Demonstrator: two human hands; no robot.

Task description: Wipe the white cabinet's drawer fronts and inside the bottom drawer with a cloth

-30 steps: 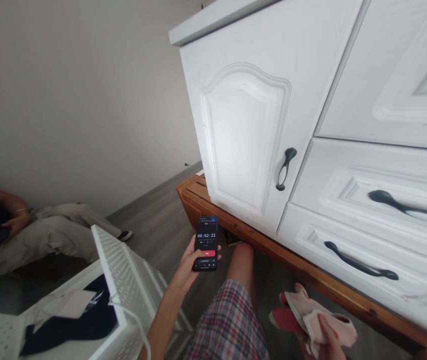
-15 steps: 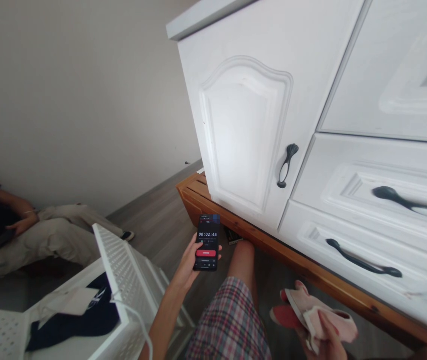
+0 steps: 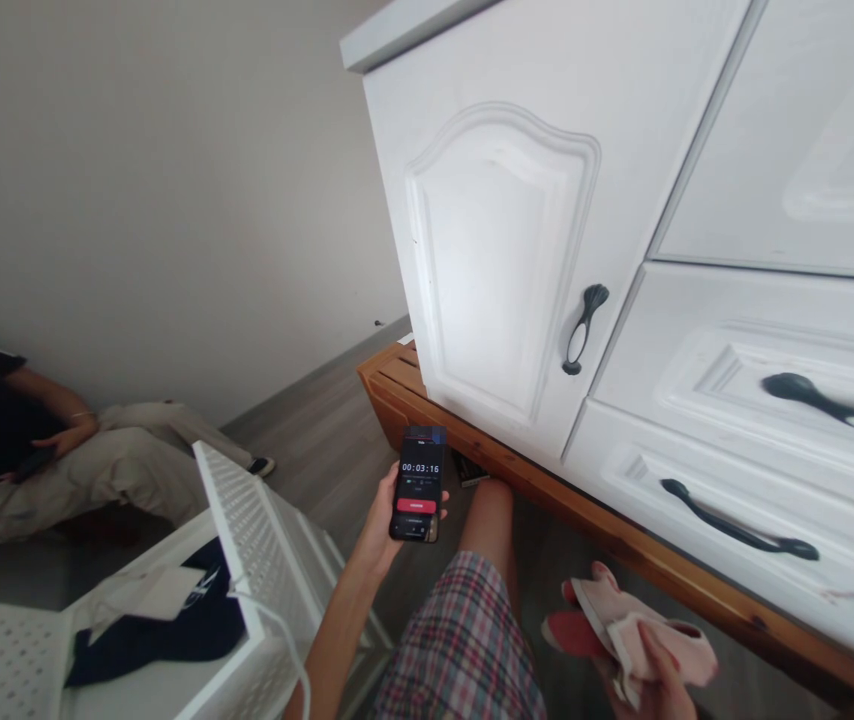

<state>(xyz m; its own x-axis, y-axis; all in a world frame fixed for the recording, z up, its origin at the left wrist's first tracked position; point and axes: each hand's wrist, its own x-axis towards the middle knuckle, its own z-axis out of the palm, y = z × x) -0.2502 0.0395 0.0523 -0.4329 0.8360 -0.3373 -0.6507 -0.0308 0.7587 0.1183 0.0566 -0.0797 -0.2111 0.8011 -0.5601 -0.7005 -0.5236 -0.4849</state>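
My left hand point(image 3: 382, 515) is wrapped round a black phone point(image 3: 419, 485) whose screen shows a running timer and a red button. It hovers above my knee and plaid shorts point(image 3: 464, 650). At the bottom right, my right hand point(image 3: 656, 680) grips a pink cloth point(image 3: 637, 630), with only the fingers showing at the frame's lower edge. Both hands are below the white cupboard door point(image 3: 502, 270), which is closed.
A white cabinet with black handles point(image 3: 583, 330) and drawers point(image 3: 742, 520) rests on a wooden base point(image 3: 622, 540). A white perforated basket point(image 3: 247, 560) at the lower left holds dark clothing point(image 3: 172, 620). Another person point(image 3: 37, 460) sits against the wall on the left.
The timer on the phone has advanced. The view has shifted slightly, and the phone sits a little further right. My right hand still holds the cloth.
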